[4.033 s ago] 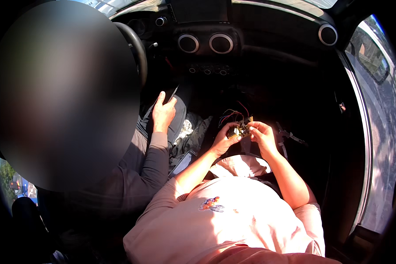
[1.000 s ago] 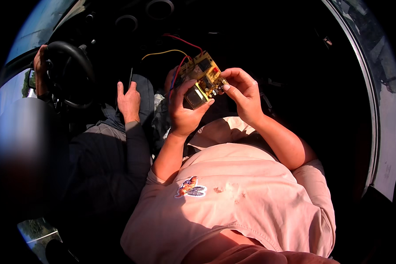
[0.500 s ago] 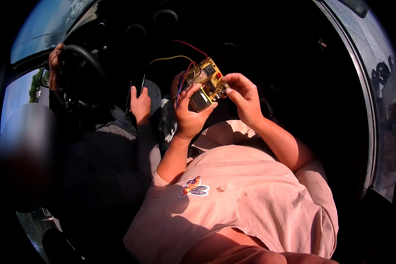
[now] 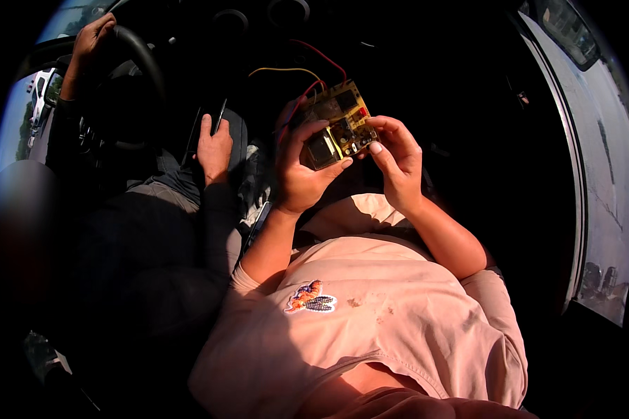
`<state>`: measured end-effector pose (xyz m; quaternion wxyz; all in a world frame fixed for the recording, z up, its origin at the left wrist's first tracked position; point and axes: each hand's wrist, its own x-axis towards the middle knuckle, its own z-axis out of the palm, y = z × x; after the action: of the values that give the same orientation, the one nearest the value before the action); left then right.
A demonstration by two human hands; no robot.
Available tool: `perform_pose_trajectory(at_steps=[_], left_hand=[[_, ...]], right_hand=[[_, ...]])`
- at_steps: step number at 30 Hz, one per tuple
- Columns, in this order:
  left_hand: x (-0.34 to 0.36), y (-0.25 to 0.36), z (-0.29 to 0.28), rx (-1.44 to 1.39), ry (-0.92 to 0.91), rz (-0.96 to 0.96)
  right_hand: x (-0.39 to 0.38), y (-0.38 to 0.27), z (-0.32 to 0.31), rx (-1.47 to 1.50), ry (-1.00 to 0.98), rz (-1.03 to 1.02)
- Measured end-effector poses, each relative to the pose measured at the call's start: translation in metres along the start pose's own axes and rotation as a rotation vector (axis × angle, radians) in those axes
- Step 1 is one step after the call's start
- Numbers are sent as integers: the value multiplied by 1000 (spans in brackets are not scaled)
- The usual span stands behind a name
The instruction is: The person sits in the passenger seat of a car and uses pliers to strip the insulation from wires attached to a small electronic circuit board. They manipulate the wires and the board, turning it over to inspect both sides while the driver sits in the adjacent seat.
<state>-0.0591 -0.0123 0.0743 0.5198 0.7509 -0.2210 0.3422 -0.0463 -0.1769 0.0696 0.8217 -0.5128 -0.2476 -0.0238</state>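
Note:
A yellowish circuit board [image 4: 347,129] is held up in front of my chest, tilted, its component side toward me. It carries a block-shaped transformer [image 4: 321,148], a small red part and several tiny components. My left hand [image 4: 302,167] grips the board's left side, thumb below the transformer and fingers partly hidden behind. At the right edge my right hand [image 4: 398,157] pinches the board between thumb and fingers. Loose wires rise from its upper left: a yellow wire [image 4: 283,69] bends left and a red wire [image 4: 321,52] curves upward.
To my left sits a driver, one hand [image 4: 89,42] on the steering wheel [image 4: 141,52], the other hand [image 4: 215,148] holding a thin dark phone-like object [image 4: 220,115]. A window [image 4: 601,174] with a side mirror [image 4: 569,31] is on my right. Deep shadow covers the dashboard.
The board has turned slightly and shifted a little right in my hands, both still gripping it. The driver's hand on the wheel appears higher, and the scene outside has changed.

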Motion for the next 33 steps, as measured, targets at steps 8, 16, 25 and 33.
perform_pose_trajectory(at_steps=[8,16,25,33], left_hand=[[-10,-21,-1,-685,181,-438],[-2,-28,-10,-1582,391,-944],[2,-26,-1,-1780,119,-886],[1,-30,-8,-1799,135,-880]], right_hand=[[9,-2,-12,-478,-21,-54],[3,-1,-116,-1461,-65,473],[-26,26,-128,-1923,-262,656],[-21,32,-132,-1857,-238,651]])
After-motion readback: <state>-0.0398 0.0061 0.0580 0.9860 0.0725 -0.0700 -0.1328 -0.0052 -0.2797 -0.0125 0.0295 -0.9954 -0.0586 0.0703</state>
